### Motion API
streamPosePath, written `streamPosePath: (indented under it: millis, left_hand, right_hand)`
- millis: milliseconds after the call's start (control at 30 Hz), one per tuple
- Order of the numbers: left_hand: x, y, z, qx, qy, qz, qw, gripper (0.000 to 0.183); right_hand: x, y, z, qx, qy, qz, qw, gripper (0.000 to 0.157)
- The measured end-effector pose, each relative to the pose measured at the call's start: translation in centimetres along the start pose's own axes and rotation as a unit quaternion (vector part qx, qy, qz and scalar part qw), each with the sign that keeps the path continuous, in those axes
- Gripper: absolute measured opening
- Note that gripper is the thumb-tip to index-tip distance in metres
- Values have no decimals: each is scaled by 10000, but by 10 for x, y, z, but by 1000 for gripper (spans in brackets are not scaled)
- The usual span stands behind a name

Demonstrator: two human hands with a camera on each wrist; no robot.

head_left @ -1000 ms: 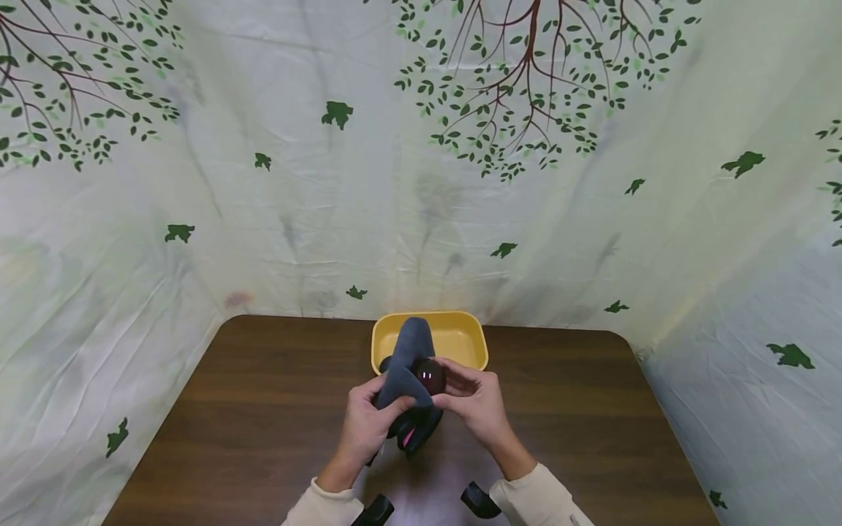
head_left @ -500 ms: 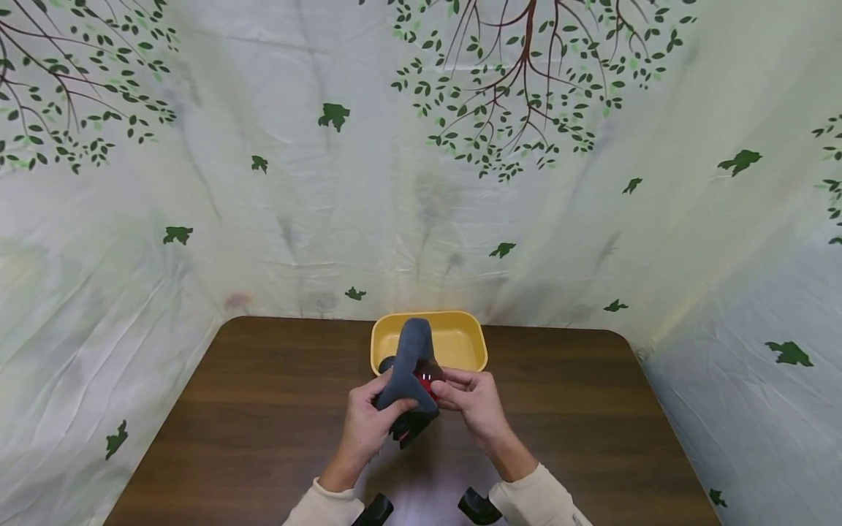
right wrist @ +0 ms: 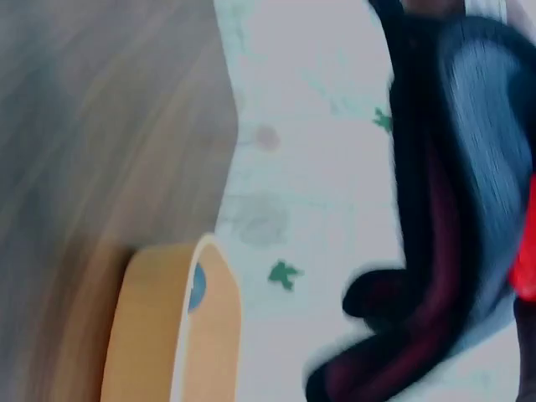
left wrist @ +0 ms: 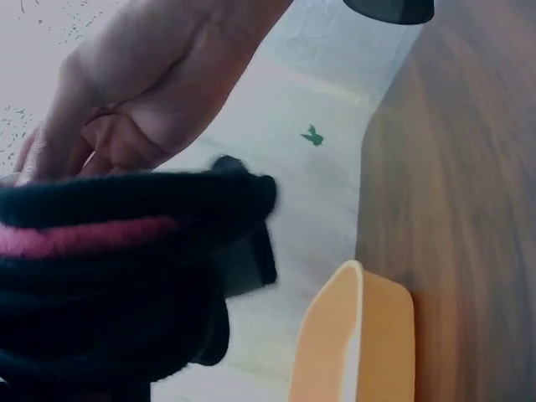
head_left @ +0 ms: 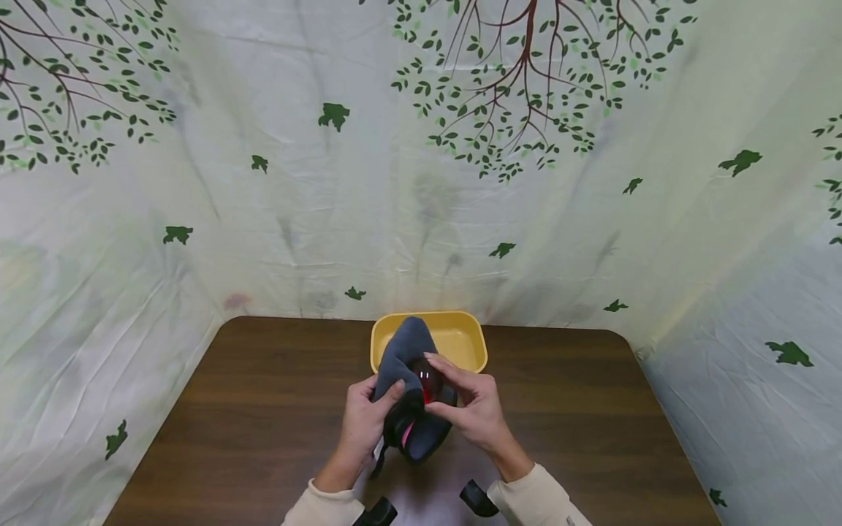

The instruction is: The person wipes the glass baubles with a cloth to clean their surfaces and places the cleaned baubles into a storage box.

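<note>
A blue-grey padded fabric piece (head_left: 403, 349) with black edging and a pink lining is held up, folded, over the table. My left hand (head_left: 363, 416) grips its left side, thumb across the front. In its fold sits a glossy dark round thing (head_left: 429, 374) with a red part (right wrist: 524, 251); its kind cannot be made out. My right hand (head_left: 479, 410) pinches this round thing, index finger above and thumb below. The left wrist view shows the black-edged fabric (left wrist: 117, 285) close up, its pink lining in a slit, beside the right hand (left wrist: 159, 84).
Behind the fabric, a yellow plastic tub (head_left: 476, 332) stands at the table's far edge. A blue thing (right wrist: 198, 287) shows inside it. The brown wooden table (head_left: 263, 409) meets a pale leaf-printed curtain (head_left: 395, 183). Black wrist cameras (head_left: 479, 500) sit by the cream sleeves.
The fabric has turned in the left hand, its lower pink-lined flap swinging open to the lower right. The right fingers have shifted to span the round thing, index finger now higher.
</note>
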State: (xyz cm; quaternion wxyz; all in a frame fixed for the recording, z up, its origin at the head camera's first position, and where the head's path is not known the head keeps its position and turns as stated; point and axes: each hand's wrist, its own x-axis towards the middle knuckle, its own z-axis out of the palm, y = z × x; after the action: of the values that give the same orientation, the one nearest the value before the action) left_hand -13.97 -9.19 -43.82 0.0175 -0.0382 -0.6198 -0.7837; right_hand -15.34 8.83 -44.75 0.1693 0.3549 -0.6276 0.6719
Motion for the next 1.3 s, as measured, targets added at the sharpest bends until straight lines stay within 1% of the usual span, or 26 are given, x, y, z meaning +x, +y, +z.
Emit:
streamPosePath:
  millis: [67,133,233,333,433,467,533,633,733,800,833,867,933,1000,1100,1167,1233,1300]
  left_hand:
    - [0,0,-1,16,-63,-25,10000,18]
    - [-1,0,-2,48,-136,17,9999,18]
    - [-1,-1,-3,134,-296,251,9992,21]
    - [-1,-3,-5,356,-418,644,9964,25]
    - [0,-6,-5,678,-474,1045,9911,27]
    - [0,-7,-5,764,-482,1178,9889,27]
    - [0,-8,-6,859,-537,1408,9848,31]
    - [0,-10,-7,923,-632,1707,9789,43]
    - [1,-10,-7,1010,-684,1876,9746,50]
    - [1,-10,-6,1068,-614,1809,9758,49]
    - [1,-10,-6,1089,-541,1706,9778,48]
    - [1,-10,-5,1088,-460,1579,9804,47]
    - [0,-9,-3,1079,-272,1272,9856,41]
    - [0,-7,-1,989,-101,973,9903,35]
    - [1,-5,2,639,-14,679,9956,25]
    - [0,-4,3,364,2,509,9980,23]
    - [0,-3,4,121,24,340,9993,23]
    - [0,-3,4,-18,56,152,9999,24]
  right_hand:
    - [1,1,-3,-91,-110,-45,9999,61]
    - [0,1,-4,-95,-103,121,9998,60]
    - [-2,-1,-3,-19,102,668,9977,57]
    - [-3,-4,1,59,416,1282,9909,54]
    - [-3,-8,3,169,710,1927,9785,50]
    - [-2,-9,4,280,758,2124,9738,49]
    - [-1,-11,4,475,803,2490,9640,47]
    - [1,-11,3,668,804,3028,9473,44]
    - [3,-10,2,694,790,3430,9334,38]
    - [3,-10,2,694,818,3507,9303,37]
    - [3,-10,3,723,841,3483,9308,37]
    - [2,-9,4,743,873,3399,9335,38]
    - [-1,-9,7,813,994,3119,9414,41]
    - [-4,-7,11,923,1120,2707,9517,45]
    - [-7,-4,14,1115,1179,1941,9675,51]
    - [-7,-1,13,1186,1063,1430,9768,55]
    - [-6,1,11,1131,827,934,9857,56]
    - [-5,4,8,993,590,539,9918,56]
